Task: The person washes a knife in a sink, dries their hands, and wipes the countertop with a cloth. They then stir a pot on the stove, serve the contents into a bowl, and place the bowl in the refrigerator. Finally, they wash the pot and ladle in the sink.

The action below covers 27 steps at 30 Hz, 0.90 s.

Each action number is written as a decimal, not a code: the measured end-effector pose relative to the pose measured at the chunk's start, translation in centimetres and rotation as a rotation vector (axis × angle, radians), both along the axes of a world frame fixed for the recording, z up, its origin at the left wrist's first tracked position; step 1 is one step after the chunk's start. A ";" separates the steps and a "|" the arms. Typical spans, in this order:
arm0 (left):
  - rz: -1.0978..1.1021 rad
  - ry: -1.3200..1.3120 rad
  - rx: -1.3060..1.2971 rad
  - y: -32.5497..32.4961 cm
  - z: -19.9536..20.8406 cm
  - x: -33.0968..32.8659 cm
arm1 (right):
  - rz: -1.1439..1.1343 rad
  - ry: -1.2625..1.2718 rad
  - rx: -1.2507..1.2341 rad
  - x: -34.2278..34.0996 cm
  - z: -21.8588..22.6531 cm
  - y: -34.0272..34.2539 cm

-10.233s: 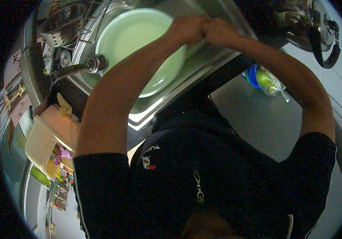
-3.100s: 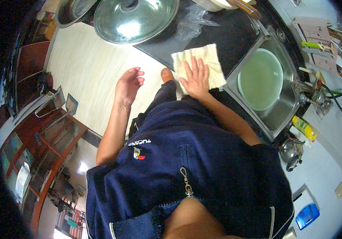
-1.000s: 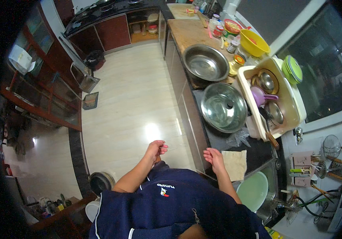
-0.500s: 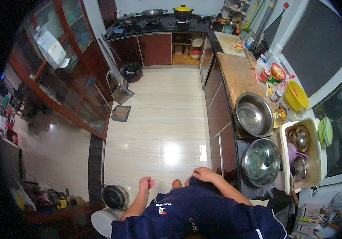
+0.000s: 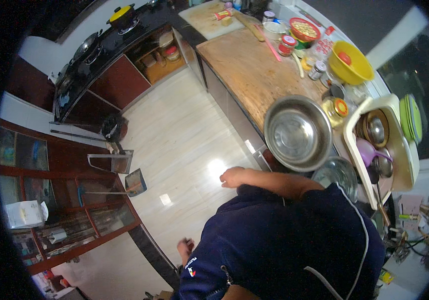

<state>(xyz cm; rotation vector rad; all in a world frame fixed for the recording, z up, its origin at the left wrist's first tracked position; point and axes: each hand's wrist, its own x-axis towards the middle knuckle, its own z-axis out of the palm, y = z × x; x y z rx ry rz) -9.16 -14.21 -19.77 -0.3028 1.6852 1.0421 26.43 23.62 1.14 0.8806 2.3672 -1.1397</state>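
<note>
My right hand (image 5: 233,177) hangs over the pale floor, its fingers loosely curled with nothing visible in them. Its forearm passes just in front of a wide steel basin (image 5: 298,132) on the counter, without a hold on it. A glass lid (image 5: 335,172) lies beside the basin, partly hidden by my arm. Low at my other side, my left hand (image 5: 185,246) is smeared by motion, so its fingers cannot be made out clearly. Nearest to that hand are the floor and the dark door sill. Neither hand touches anything on the counter.
On the wooden board (image 5: 244,62) lies a rolling pin (image 5: 249,26). Jars, a yellow bowl (image 5: 350,63) and a cream dish tub (image 5: 350,131) line the window side. A cabinet door (image 5: 190,57) stands open. Dustpans (image 5: 135,183) rest on the floor near the glass-paned door.
My view has turned right toward the counter, and the basin now appears closer. My right hand has come away from my shirt's hem. My left hand has swung lower.
</note>
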 end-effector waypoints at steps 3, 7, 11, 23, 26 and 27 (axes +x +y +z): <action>-0.112 0.187 0.176 12.9 7.9 1.9 | 0.055 -0.060 0.093 -1.7 -0.6 6.3; -0.263 0.302 0.249 19.4 11.1 0.0 | 0.164 -0.093 0.126 -6.5 0.0 13.0; -0.798 0.715 0.326 20.6 3.6 -7.6 | 0.057 -0.063 0.050 -9.5 -1.8 17.4; -0.440 0.227 0.047 50.3 4.0 -31.0 | -0.401 0.003 -0.050 -15.6 -1.1 29.9; -0.337 0.159 0.062 58.0 8.6 -28.7 | -0.370 -0.030 0.032 -15.7 -3.2 33.9; -0.385 0.355 -0.015 60.6 12.3 -25.7 | -0.371 -0.060 0.002 -15.8 -4.2 35.7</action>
